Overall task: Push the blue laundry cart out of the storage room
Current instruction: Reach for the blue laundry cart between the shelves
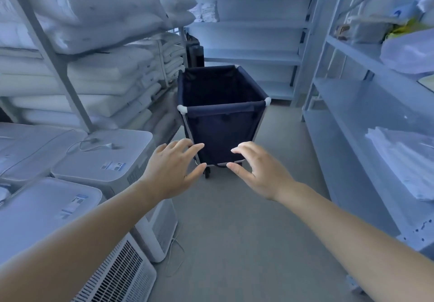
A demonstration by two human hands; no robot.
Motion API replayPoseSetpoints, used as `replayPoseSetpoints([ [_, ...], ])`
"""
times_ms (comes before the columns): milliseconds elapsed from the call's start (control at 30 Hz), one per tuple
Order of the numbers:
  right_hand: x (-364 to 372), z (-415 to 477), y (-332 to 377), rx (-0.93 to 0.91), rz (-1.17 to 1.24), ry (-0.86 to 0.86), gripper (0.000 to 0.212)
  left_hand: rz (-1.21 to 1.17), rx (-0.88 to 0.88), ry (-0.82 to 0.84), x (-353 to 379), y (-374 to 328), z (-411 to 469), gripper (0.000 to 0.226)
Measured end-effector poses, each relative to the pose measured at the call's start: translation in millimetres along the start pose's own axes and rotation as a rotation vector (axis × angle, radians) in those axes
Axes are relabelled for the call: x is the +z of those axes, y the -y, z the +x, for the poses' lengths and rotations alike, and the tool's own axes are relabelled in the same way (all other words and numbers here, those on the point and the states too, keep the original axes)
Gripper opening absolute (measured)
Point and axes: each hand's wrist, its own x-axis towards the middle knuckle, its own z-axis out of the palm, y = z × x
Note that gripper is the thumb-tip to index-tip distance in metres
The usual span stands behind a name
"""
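Hands, left hand (172, 167) and right hand (257, 169), reach open and empty toward the navy fabric laundry cart (223, 113), which could snag the white box-shaped appliances (105, 160) alongside.

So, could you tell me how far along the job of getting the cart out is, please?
Nothing is done yet: the blue laundry cart stands empty between the shelves. In hand: the left hand and right hand reach towards it, open, not gripping. Left: taking hold and wheeling it out.

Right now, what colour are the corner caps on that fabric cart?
White, capping the corners of the dark navy laundry cart; the head view shows them best.
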Motion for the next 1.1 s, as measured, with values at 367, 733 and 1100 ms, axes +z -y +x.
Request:
replayPoseSetpoints([
  [367, 18, 130, -143, 0.100, 0.006, 0.034, 0.050, -0.021, 0.094, 0.045, 80, 11, 192, 0.056],
  [733, 8, 287, -278, 0.111, 0.020, 0.078, 0.054, -0.069, 0.049, 0.067, 145, 19, 384, 0.058],
  [1100, 62, 407, -360, 0.142, -0.010, 0.108, 0.054, -0.054, 0.016, 0.152, 228, 87, 508, 0.062],
])
